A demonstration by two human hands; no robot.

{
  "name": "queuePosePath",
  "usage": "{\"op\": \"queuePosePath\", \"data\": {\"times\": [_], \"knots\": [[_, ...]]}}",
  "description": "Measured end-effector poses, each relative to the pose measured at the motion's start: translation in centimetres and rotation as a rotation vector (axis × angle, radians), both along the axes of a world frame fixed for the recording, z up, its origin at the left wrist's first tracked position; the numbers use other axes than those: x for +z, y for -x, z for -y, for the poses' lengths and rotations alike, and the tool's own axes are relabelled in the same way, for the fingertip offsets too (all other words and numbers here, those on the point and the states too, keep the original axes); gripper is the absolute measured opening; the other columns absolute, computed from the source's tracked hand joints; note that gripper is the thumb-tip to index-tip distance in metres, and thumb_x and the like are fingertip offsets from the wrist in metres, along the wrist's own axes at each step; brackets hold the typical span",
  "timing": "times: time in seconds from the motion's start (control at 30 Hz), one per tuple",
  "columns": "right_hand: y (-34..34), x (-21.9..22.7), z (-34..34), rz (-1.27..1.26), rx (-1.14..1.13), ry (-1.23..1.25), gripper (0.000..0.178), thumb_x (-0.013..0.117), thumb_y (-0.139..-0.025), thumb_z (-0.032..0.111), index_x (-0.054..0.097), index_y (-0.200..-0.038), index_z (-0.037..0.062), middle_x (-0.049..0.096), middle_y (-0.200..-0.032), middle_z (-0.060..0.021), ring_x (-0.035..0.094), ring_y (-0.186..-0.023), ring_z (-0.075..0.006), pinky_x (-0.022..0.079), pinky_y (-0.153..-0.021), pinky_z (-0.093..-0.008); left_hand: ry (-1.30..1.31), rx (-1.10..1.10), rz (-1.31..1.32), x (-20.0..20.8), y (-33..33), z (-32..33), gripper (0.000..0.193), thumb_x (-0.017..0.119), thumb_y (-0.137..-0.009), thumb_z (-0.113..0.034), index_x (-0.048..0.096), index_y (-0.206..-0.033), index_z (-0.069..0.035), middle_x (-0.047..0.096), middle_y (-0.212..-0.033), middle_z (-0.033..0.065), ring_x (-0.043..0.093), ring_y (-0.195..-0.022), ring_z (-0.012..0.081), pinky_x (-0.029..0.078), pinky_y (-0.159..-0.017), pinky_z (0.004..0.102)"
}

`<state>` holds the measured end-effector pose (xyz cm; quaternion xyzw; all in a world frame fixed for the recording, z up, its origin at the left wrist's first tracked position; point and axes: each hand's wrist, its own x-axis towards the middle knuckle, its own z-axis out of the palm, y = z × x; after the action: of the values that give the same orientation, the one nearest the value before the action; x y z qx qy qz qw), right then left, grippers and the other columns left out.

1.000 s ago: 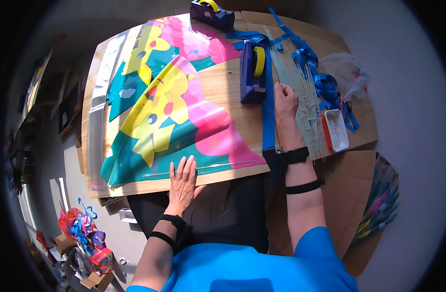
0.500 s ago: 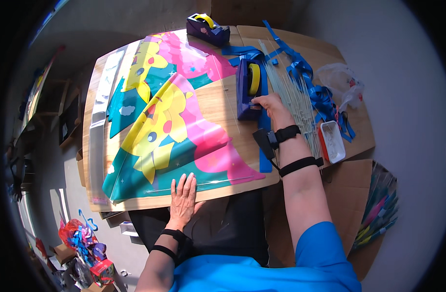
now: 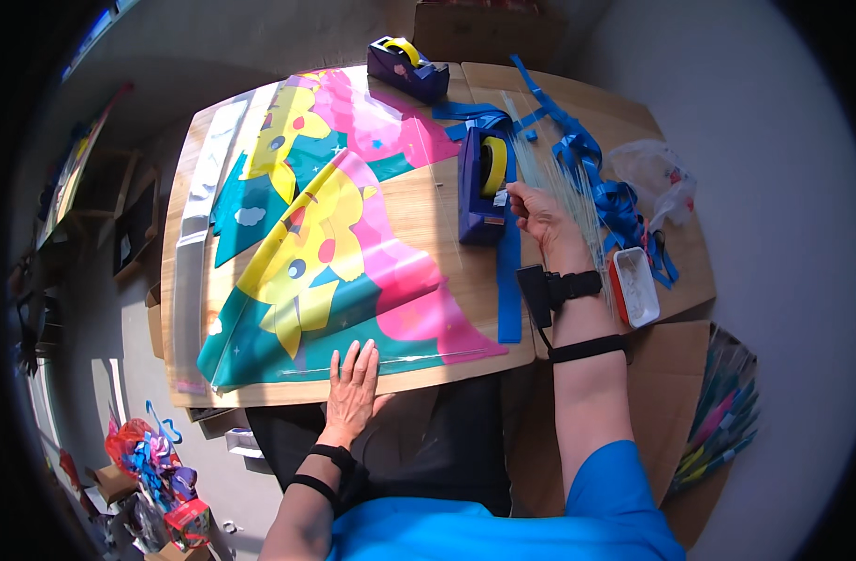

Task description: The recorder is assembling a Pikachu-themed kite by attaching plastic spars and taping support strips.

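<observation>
My left hand (image 3: pixel 353 393) lies flat with fingers stretched on the near edge of a printed plastic sheet (image 3: pixel 400 271), yellow, pink and teal with a cartoon animal. A thin pale line, perhaps a rod, runs along that edge. Under its far side is a second matching sheet (image 3: pixel 381 126). My right hand (image 3: pixel 538 213) is pinched closed at the right side of a dark blue tape dispenser (image 3: pixel 470 201) holding a yellow-cored roll (image 3: pixel 492 166). A small shiny bit of tape (image 3: pixel 501 197) shows at its fingertips; the rest of what they hold is hidden.
Another dispenser (image 3: pixel 407 70) stands at the far edge. To the right are thin pale rods (image 3: pixel 577 192), blue ribbon (image 3: pixel 618 206), a clear plastic bag (image 3: pixel 652 168) and a red-and-white tray (image 3: pixel 639 285). Cardboard (image 3: pixel 662 383) adjoins the wooden tabletop (image 3: pixel 419 210). Clear film (image 3: pixel 190 290) lies left.
My right hand has moved from the front end of the near dispenser to its right side, fingers pinched. My left hand stays on the sheet. The view has shifted slightly.
</observation>
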<state>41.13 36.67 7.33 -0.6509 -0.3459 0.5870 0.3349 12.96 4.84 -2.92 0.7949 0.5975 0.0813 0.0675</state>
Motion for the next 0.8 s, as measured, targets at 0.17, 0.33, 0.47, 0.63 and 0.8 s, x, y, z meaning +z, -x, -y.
{"op": "queuePosePath", "data": {"times": [0.17, 0.33, 0.47, 0.63, 0.8], "knots": [[-0.6, 0.2, 1.3, -0.102, 0.096, 0.103, 0.014, 0.068, -0.086, 0.021, 0.061, -0.078, 0.0125, 0.057, -0.070, 0.0025, 0.052, -0.061, -0.0087, 0.038, -0.052, -0.0252, 0.010, -0.001, -0.004, -0.2, 0.2, 0.3, 0.103, 0.076, -0.068, -0.041, 0.021, -0.146, -0.003, 0.026, -0.151, 0.0106, 0.021, -0.142, 0.0310, 0.011, -0.117, 0.0518], [-0.4, -2.3, 4.7, -0.102, -0.030, 0.110, 0.020, 0.072, -0.082, 0.028, 0.060, -0.074, 0.0147, 0.054, -0.064, 0.0040, 0.050, -0.057, -0.0084, 0.036, -0.050, -0.0280, -0.006, -0.003, -0.032, -0.4, 0.2, 0.2, 0.102, 0.076, -0.069, -0.045, 0.023, -0.147, -0.005, 0.025, -0.152, 0.0084, 0.021, -0.142, 0.0301, 0.012, -0.117, 0.0515], [0.4, -4.3, 6.1, -0.094, -0.092, 0.119, 0.021, 0.072, -0.082, 0.029, 0.059, -0.073, 0.0145, 0.054, -0.063, 0.0034, 0.051, -0.057, -0.0098, 0.037, -0.050, -0.0296, -0.002, 0.001, -0.029, -0.5, 0.1, 0.3, 0.102, 0.075, -0.069, -0.045, 0.023, -0.147, -0.005, 0.026, -0.152, 0.0085, 0.021, -0.142, 0.0300, 0.012, -0.117, 0.0513], [-0.5, -6.5, 8.2, -0.029, -0.057, 0.066, 0.019, 0.072, -0.082, 0.026, 0.065, -0.083, 0.0076, 0.061, -0.074, -0.0009, 0.055, -0.067, -0.0108, 0.044, -0.060, -0.0270, -0.002, 0.004, -0.032, 0.0, 0.0, 0.3, 0.101, 0.075, -0.069, -0.045, 0.023, -0.147, -0.005, 0.026, -0.152, 0.0082, 0.021, -0.142, 0.0298, 0.013, -0.117, 0.0511], [-1.7, -6.2, 8.9, 0.059, 0.012, -0.316, 0.035, 0.076, -0.080, 0.027, 0.070, -0.104, 0.0017, 0.067, -0.097, -0.0057, 0.058, -0.092, -0.0132, 0.045, -0.082, -0.0262, -0.008, -0.006, 0.003, -0.1, 0.0, 0.2, 0.101, 0.076, -0.069, -0.040, 0.023, -0.146, -0.003, 0.027, -0.151, 0.0102, 0.021, -0.142, 0.0307, 0.012, -0.117, 0.0510]]}}
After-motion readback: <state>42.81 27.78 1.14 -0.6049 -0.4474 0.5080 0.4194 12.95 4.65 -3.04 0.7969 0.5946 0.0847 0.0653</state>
